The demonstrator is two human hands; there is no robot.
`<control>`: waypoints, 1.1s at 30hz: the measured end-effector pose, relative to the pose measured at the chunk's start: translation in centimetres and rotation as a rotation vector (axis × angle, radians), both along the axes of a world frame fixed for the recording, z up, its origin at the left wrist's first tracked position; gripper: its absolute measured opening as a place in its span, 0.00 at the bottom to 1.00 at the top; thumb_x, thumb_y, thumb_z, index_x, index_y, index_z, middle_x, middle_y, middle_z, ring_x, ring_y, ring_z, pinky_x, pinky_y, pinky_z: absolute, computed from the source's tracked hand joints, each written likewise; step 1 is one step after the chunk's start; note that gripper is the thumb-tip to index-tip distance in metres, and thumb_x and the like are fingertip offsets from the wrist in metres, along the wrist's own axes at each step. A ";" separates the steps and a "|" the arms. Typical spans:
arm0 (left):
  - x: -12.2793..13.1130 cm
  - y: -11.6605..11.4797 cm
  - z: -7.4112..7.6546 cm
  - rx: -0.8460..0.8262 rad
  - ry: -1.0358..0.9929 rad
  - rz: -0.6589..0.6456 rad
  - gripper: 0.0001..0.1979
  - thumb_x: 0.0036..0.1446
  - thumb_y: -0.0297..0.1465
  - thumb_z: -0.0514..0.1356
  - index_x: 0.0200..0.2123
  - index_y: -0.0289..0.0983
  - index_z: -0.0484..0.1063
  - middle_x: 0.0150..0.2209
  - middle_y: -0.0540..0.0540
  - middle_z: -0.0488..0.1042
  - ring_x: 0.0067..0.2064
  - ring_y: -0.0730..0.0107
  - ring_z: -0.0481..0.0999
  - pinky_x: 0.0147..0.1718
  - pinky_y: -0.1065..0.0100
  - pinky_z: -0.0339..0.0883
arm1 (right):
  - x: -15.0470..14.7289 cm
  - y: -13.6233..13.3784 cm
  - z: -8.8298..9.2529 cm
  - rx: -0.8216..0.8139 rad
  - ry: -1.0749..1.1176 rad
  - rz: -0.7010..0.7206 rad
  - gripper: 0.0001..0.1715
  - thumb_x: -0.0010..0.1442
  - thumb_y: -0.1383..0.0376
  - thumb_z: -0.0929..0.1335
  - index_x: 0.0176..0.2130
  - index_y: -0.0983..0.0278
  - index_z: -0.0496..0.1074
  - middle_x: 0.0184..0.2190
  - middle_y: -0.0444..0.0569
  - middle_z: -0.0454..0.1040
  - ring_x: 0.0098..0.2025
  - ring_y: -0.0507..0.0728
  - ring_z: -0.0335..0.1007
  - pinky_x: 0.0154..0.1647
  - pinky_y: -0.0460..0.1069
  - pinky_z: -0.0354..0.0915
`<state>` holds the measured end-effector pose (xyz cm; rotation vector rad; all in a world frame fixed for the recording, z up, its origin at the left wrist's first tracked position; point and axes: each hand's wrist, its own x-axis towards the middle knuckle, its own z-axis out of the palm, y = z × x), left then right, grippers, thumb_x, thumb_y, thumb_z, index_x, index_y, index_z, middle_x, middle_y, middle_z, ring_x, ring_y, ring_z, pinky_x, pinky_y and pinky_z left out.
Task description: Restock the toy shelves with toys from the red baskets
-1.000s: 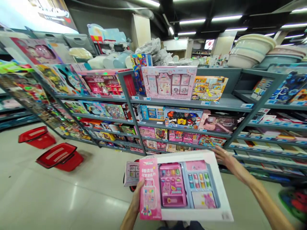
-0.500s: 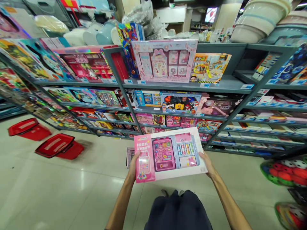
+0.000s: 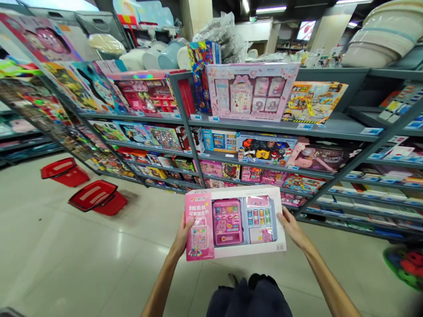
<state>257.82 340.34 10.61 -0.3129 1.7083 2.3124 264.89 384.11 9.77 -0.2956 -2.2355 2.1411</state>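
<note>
Between my two hands is a pink and white toy box (image 3: 246,251), held out in front of my body above the floor. Its clear window shows a pink toy vending machine with a bunny on it, and a row of small coloured cans beside it. My left hand (image 3: 181,233) is closed on the box's left edge, thumb on the pink front panel. At the right edge, my right hand (image 3: 293,227) grips with its thumb near the front face. The fingers behind the box are hidden.
A shelf unit (image 3: 228,121) full of boxed toys stands ahead, with a large pink toy set (image 3: 253,92) on its upper shelf. Two red shopping baskets, one nearer (image 3: 97,198) and one farther (image 3: 64,171), sit on the floor at left. A net of balls (image 3: 406,264) lies at right.
My view has turned left, so the shelves and baskets appear farther right. The box is still in both hands, slightly lower in view and more level. My right fingers have shifted a little on its edge.
</note>
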 end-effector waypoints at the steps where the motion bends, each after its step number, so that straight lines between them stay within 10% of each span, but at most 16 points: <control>1: -1.2 -0.8 0.1 -0.046 0.045 -0.003 0.45 0.49 0.52 0.76 0.63 0.37 0.66 0.50 0.38 0.84 0.43 0.50 0.87 0.44 0.56 0.81 | -0.9 -0.3 0.9 0.017 0.036 0.034 0.55 0.59 0.37 0.74 0.74 0.53 0.58 0.69 0.55 0.72 0.68 0.71 0.71 0.70 0.66 0.69; 5: -8.1 -3.1 1.4 -0.185 0.158 -0.073 0.37 0.47 0.56 0.74 0.49 0.32 0.76 0.46 0.35 0.85 0.48 0.45 0.85 0.47 0.56 0.79 | -5.2 -0.3 6.0 0.113 0.117 0.189 0.72 0.56 0.46 0.80 0.80 0.51 0.37 0.73 0.58 0.65 0.64 0.68 0.76 0.67 0.68 0.72; 10: -17.8 -3.5 5.6 -0.233 0.302 -0.112 0.42 0.47 0.57 0.74 0.55 0.32 0.76 0.51 0.34 0.84 0.53 0.47 0.83 0.55 0.55 0.77 | -13.5 1.1 11.5 0.278 0.162 0.310 0.70 0.57 0.48 0.80 0.80 0.50 0.39 0.73 0.57 0.66 0.63 0.69 0.77 0.63 0.67 0.75; 18: -31.4 -3.5 12.6 -0.402 0.527 -0.275 0.57 0.49 0.46 0.77 0.76 0.41 0.55 0.71 0.35 0.69 0.68 0.47 0.72 0.65 0.55 0.72 | -28.9 3.1 12.8 0.363 0.356 0.321 0.78 0.51 0.50 0.83 0.80 0.52 0.37 0.77 0.55 0.58 0.68 0.72 0.73 0.68 0.69 0.71; 33: -50.4 -7.1 6.0 -0.834 0.779 -0.379 0.47 0.57 0.42 0.70 0.75 0.35 0.60 0.73 0.34 0.66 0.72 0.44 0.68 0.71 0.49 0.62 | -46.5 -1.6 5.5 0.905 0.498 0.238 0.60 0.60 0.52 0.77 0.78 0.59 0.50 0.76 0.58 0.60 0.75 0.71 0.60 0.77 0.67 0.59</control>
